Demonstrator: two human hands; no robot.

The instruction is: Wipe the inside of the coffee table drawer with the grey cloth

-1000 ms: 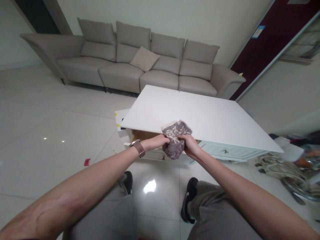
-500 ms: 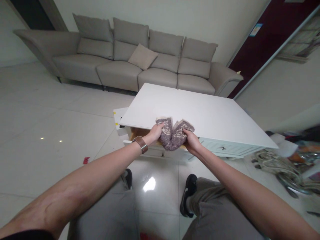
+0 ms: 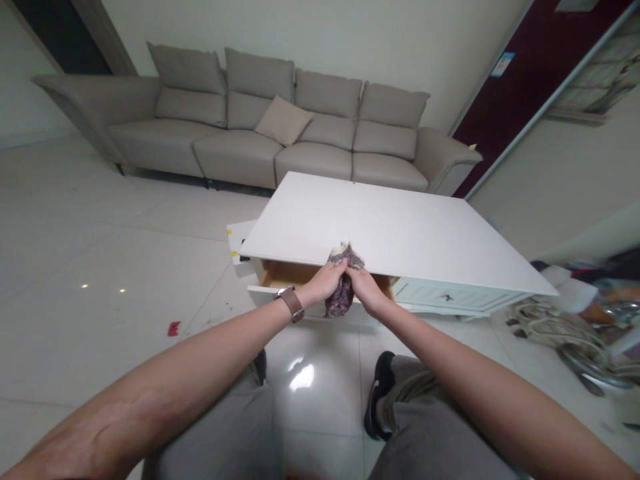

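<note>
A thick, purplish-brown cloth (image 3: pixel 340 303) with a cream pattern is bunched between my two hands above the front edge of the white coffee table (image 3: pixel 390 220). From the left, my left hand (image 3: pixel 325 281) grips it, with a watch on the wrist. My right hand (image 3: pixel 366 289) closes on it from the opposite side, and the thumbs meet near its top. The cloth's upper ends poke out above my fingers and its folded lower part hangs below. Under my hands, a drawer (image 3: pixel 283 275) stands pulled out; part of its inside is hidden.
A closed drawer (image 3: pixel 445 295) lies to the right in the table front. Behind stands a grey sofa (image 3: pixel 240 150) with a beige cushion (image 3: pixel 284 121). A red scrap (image 3: pixel 174 329) is on the tiled floor at left. Coiled hoses (image 3: pixel 555 327) and clutter lie at right.
My hands have come together, pressing the cloth's two spread halves into a narrow bundle. The bundle sits slightly lower in view.
</note>
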